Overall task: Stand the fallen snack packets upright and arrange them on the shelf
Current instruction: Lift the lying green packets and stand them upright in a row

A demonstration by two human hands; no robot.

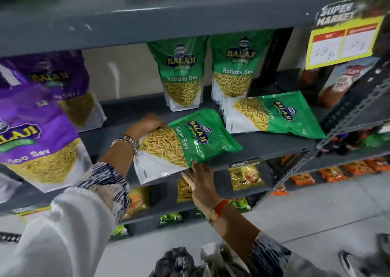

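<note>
Head view: a fallen green plastic Ratlami Sev packet [185, 143] lies tilted at the front edge of the grey metal shelf [263, 148], its white bottom end hanging out past that edge. Both hands are on it. The left hand [148, 123], with a metal watch [128, 141] on its wrist, grips the packet's upper-left side, fingers curled behind it. The right hand [200, 179], with a red and gold bangle [217, 210] on its wrist, is below the shelf edge, its fingertips pinching the packet's lower rim. On the same shelf, a second fallen green packet [272, 114] lies flat to the right of the held one, apart from both hands. Behind them, two upright green packets [181, 74] stand side by side at the shelf's back. Purple sev packets [40, 129] stand to the left.
</note>
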